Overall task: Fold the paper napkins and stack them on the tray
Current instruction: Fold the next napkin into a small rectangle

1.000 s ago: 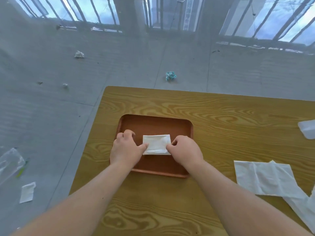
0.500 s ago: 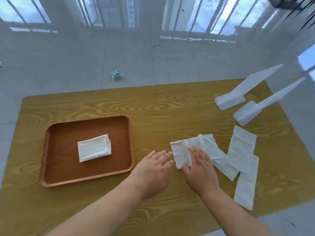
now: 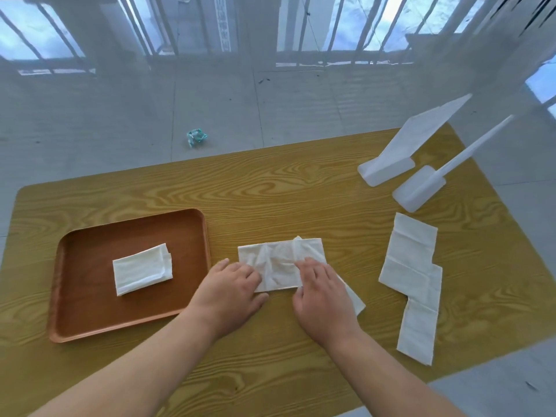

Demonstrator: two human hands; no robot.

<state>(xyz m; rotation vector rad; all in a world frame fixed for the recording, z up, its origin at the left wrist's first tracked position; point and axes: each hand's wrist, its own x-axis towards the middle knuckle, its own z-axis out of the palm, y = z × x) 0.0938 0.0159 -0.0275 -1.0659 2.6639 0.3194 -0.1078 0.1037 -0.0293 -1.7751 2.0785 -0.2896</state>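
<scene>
One folded white napkin (image 3: 143,268) lies in the middle of the brown tray (image 3: 75,320) on the left of the wooden table (image 3: 270,191). Just right of the tray a crumpled, partly unfolded napkin (image 3: 279,260) lies flat on the wood. My left hand (image 3: 231,291) rests on its left end with fingers spread. My right hand (image 3: 323,299) presses flat on its right half and hides the lower right corner. Further right lie two or three overlapping unfolded napkins (image 3: 412,281).
Two white plastic tissue packs (image 3: 388,167) (image 3: 421,191) stand at the table's far right corner with sheets sticking up. A crumpled teal scrap (image 3: 196,136) lies on the grey floor beyond the table. The near right table edge runs close to the loose napkins.
Both hands left the folded napkin on the tray and went right to a loose napkin. That napkin has since been pulled left toward the tray and spread flatter under both palms.
</scene>
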